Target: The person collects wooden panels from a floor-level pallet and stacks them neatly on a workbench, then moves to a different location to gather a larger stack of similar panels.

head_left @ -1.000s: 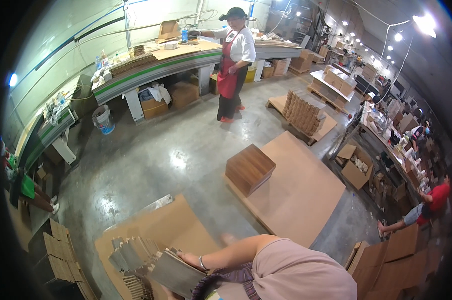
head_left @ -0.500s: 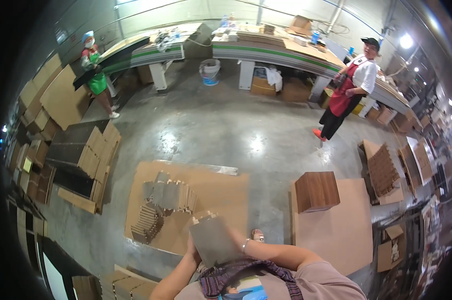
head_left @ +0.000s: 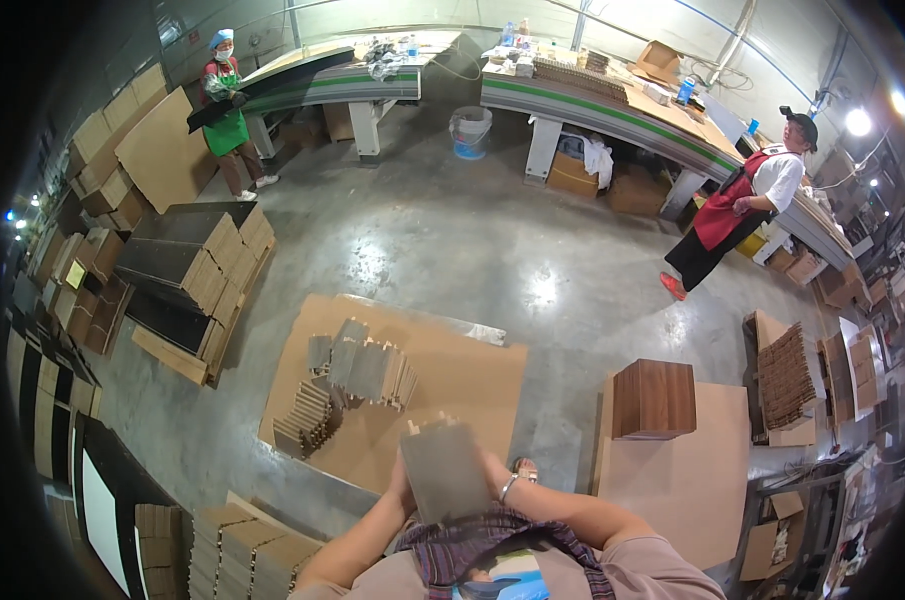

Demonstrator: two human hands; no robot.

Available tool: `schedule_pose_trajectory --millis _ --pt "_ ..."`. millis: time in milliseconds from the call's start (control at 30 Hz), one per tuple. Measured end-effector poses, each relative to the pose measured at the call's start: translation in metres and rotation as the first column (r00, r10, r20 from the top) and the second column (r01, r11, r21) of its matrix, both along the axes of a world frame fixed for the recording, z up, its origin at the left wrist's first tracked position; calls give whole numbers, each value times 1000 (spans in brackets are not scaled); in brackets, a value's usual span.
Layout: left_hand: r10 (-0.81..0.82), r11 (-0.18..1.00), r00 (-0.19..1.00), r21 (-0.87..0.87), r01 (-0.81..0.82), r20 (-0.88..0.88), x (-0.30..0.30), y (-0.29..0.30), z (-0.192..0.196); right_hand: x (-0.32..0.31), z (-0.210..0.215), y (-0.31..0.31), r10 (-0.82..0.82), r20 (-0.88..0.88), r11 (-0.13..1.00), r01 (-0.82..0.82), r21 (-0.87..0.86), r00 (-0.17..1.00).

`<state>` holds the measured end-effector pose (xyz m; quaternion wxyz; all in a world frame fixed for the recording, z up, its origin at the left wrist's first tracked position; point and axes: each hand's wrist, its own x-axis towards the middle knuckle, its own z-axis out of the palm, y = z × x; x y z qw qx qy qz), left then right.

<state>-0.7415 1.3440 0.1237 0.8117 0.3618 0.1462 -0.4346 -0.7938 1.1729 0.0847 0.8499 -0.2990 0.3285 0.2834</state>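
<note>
While both my hands grip a grey flat panel (head_left: 443,470) at six o'clock, my left hand (head_left: 403,490) clasps its left edge and my right hand (head_left: 493,478) its right. Beyond it at twelve o'clock, a cardboard sheet (head_left: 453,380) on the floor carries stacked grey pieces (head_left: 365,368).

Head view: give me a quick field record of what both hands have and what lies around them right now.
left hand: grips the left edge of the grey flat board
right hand: grips the board's right edge, bracelet at the wrist
board: held up in front of the chest, tilted
below the board: cardboard sheet on the floor
on the sheet: piles of grey flat pieces
to the right: brown wooden box on another cardboard sheet
others: two people standing by the long workbenches
</note>
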Motion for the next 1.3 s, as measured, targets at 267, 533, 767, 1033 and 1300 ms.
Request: schedule_pose_trajectory --millis 267,533,767,1033,1300 --pt "-46 999 991 21 49 -128 -3 11 -59 -5 35 -5 -192 -159 772 249 585 968" --pt "-116 978 988 159 132 -104 -7 -46 -30 -32 40 -30 -268 -40 943 254 -216 963" --pt "-210 943 955 213 254 -210 -26 -137 -46 -71 8 -103 -486 -158 873 485 -49 859" --pt "-279 908 949 282 310 -144 -55 -286 -33 -98 123 -267 -474 -138 825 385 -413 870" --pt "-469 871 881 132 473 -65 -64 -407 1 -137 67 -353 -649 -8 761 648 -13 761"
